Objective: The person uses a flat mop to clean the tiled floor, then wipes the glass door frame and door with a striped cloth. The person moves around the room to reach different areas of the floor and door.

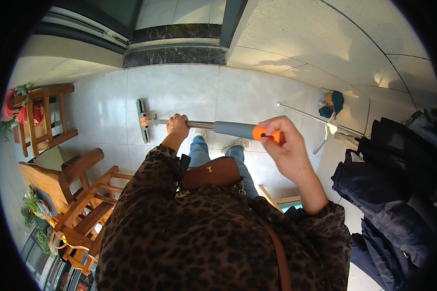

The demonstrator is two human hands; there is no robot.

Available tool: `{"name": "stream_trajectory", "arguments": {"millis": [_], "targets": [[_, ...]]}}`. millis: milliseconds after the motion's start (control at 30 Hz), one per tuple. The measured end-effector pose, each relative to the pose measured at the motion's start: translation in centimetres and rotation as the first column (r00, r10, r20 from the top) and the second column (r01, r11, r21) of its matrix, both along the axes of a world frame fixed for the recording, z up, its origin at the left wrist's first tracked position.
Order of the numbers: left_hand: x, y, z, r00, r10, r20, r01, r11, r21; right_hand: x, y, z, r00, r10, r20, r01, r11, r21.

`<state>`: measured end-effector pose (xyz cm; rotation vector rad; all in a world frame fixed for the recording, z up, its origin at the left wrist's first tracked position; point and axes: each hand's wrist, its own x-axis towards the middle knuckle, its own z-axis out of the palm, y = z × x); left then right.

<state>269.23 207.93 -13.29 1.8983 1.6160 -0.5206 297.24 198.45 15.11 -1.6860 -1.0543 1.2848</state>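
Note:
A long-handled mop or squeegee (233, 130) is held nearly level across my front. Its narrow dark grey head (145, 135), with an orange joint, points left; whether it touches the floor is unclear. My left hand (177, 125) grips the metal pole near the head end. At the opposite end, my right hand (287, 151) is closed around the orange end piece (256, 133), past the grey grip. Below the pole are my shoes, and a brown bag (213, 172) hangs at my waist.
Wooden chairs (94, 214) and a wooden table (43, 178) with plants stand left. To the right, dark clothes (378, 196) hang beside a white metal stand (332, 126). A black marble door sill (174, 56) and tiled wall (295, 32) lie ahead.

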Motion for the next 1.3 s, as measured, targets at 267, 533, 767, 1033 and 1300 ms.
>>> {"name": "stream_trajectory", "arguments": {"millis": [267, 533, 767, 1033, 1300], "targets": [[27.8, -6.8, 5.9, 0.835, -0.216, 0.506, 0.272, 0.961, -0.040, 15.4, -13.4, 11.5, 0.844, -0.376, 0.382, 0.340, 0.926, 0.161], [37.5, -17.0, 7.4, 0.655, -0.526, 0.543, 0.642, 0.766, -0.032, 13.9, -28.2, 14.6, 0.566, -0.554, 0.611, 0.593, 0.788, 0.165], [32.5, -22.8, 7.4, 0.369, -0.788, 0.493, 0.916, 0.398, -0.050, 2.1, -36.5, 13.1, 0.321, -0.869, 0.378, 0.915, 0.388, 0.114], [28.0, -18.5, 6.9, 0.191, -0.886, 0.423, 0.970, 0.237, 0.060, -2.2, -34.7, 9.9, 0.241, -0.968, -0.069, 0.937, 0.213, 0.277], [29.4, -20.0, 1.5, 0.300, -0.862, 0.410, 0.949, 0.314, -0.034, 0.1, -38.6, 5.0, 0.259, -0.965, -0.048, 0.962, 0.253, 0.106]]}}
